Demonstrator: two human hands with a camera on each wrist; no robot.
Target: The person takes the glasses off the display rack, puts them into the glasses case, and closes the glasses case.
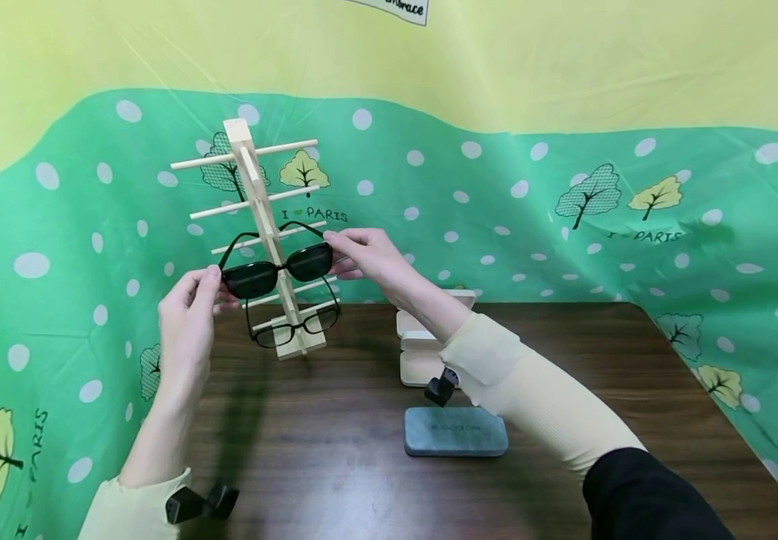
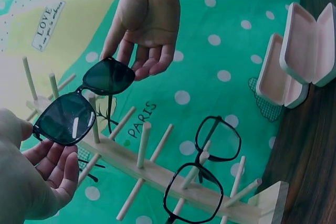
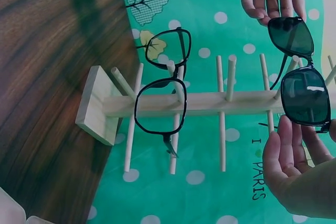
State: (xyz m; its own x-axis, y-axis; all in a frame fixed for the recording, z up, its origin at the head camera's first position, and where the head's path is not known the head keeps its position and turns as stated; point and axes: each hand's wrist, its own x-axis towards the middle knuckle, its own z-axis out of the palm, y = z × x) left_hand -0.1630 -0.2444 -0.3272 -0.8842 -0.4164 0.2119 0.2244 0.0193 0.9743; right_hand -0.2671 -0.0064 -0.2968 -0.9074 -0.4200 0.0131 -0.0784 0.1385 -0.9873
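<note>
Left hand: the left hand (image 1: pixel 189 315) is raised at the left of the wooden stand, thumb and fingertips pinching the outer end of the sunglasses' left lens; in the left wrist view its fingers (image 2: pixel 55 163) curl under the frame, and the palm is cut off by the picture's edge.
Sunglasses: the dark sunglasses (image 1: pixel 277 271) are held level between both hands, in front of the stand's post, about at its third and fourth rungs; their temples reach back past the post. Whether the bridge rests on a peg or hangs just clear cannot be told.
Stand: the wooden stand (image 1: pixel 262 202) rises from the table's back left corner, with pegs out to both sides; its base is partly hidden behind the lower pair.
Clear glasses: black-rimmed clear glasses (image 1: pixel 296 328) sit on the lowest rung, just below the sunglasses.
Right hand: the right hand (image 1: pixel 368 259) pinches the right end of the sunglasses by the hinge, its other fingers loosely extended.
Cases: an open cream case (image 1: pixel 422 352) stands behind the right forearm, partly hidden by it; a closed grey case (image 1: pixel 455 433) lies nearer, flat on the dark table (image 1: pixel 632 375), its printed wording too small to read.
</note>
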